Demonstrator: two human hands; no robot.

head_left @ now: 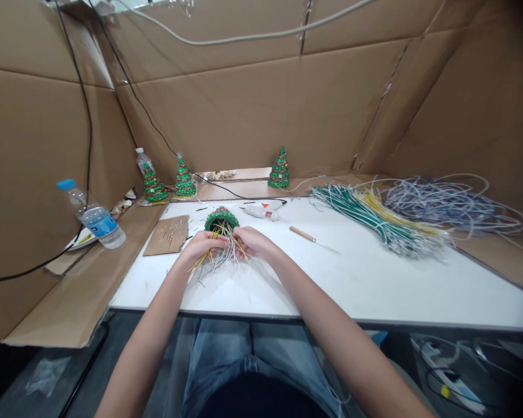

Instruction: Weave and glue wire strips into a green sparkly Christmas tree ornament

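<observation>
A small green beaded Christmas tree (222,216) lies on its side on the white table, its hollow base turned toward me. Out of that base spills a loose bundle of yellow and white wires (226,251), with a few green ones. My left hand (203,245) pinches wires at the left of the bundle. On the right side, my right hand (249,241) is closed on wires close to the tree's rim. Exactly which strands sit between the fingertips is too small to make out.
A glue gun (261,212) and a wooden-handled awl (307,235) lie beyond my right hand. Finished trees (185,177) stand at the back. Bundled green wires (361,217) and a clear tangled coil (440,203) are at right. A cardboard piece (168,235) and water bottle (96,219) are left.
</observation>
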